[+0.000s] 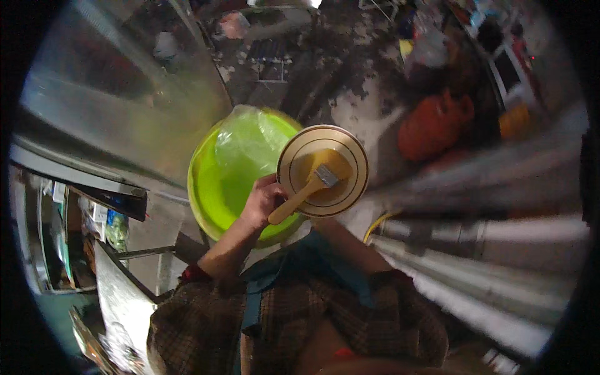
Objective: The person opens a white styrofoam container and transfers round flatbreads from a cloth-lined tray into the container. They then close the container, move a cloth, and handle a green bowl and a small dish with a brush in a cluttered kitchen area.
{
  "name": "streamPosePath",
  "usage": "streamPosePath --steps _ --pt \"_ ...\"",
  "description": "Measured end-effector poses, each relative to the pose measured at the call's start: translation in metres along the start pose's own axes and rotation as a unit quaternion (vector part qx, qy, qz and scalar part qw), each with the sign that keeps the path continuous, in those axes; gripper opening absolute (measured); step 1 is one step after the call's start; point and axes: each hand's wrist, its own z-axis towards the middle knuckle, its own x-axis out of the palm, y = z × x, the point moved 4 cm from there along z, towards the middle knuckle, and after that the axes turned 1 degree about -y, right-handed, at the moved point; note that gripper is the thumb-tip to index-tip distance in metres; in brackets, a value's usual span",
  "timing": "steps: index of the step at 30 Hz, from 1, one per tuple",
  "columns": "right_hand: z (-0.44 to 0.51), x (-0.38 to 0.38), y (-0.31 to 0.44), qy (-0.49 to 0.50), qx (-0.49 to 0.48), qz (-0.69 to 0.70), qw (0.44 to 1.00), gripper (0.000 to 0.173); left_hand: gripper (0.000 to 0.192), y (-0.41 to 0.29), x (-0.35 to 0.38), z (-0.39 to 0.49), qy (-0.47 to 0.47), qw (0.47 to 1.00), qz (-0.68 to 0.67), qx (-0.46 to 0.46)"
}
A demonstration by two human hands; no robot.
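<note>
My left hand (266, 200) grips the left rim of a cream plate or shallow bowl (323, 209) with dark rings. A brush with a wooden handle (295, 202) and a metal band (326, 176) lies across it, its bristles in a yellow-brown substance (338, 161). The handle's end sticks out over the rim beside my left fingers. My right forearm reaches up beneath the plate, and my right hand is hidden behind it. Below and to the left stands a bright green plastic tub (220, 187) with a clear plastic sheet or bag (241, 136) at its far side.
A reddish-orange gas cylinder (433, 126) stands on the stained floor at the right. A small rack or stool (269, 61) is farther off. Large glass or metal panels (117, 103) rise at the left, with a shelf of goods (110, 225) below. Blurred pale rails (468, 267) run along the right.
</note>
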Motion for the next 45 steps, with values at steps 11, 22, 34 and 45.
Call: streamPosePath --steps 11,22,34,45 --pt "0.325 -0.079 0.107 0.183 -0.007 -0.324 0.928 0.047 0.026 -0.158 0.014 0.342 -0.018 0.937 0.229 0.265" --pt "0.564 -0.344 0.163 -0.232 0.174 -0.041 0.956 0.024 0.024 -0.285 -0.031 0.650 -0.164 0.979 0.087 0.085" --pt "0.799 -0.608 0.232 -0.379 0.286 0.157 0.866 0.023 0.024 -0.376 0.051 0.993 -0.273 0.957 -0.077 0.068" --pt "1.238 -0.787 0.472 -0.281 0.214 0.202 0.914 0.022 0.023 -0.486 0.132 1.376 -0.319 0.936 -0.146 -0.009"
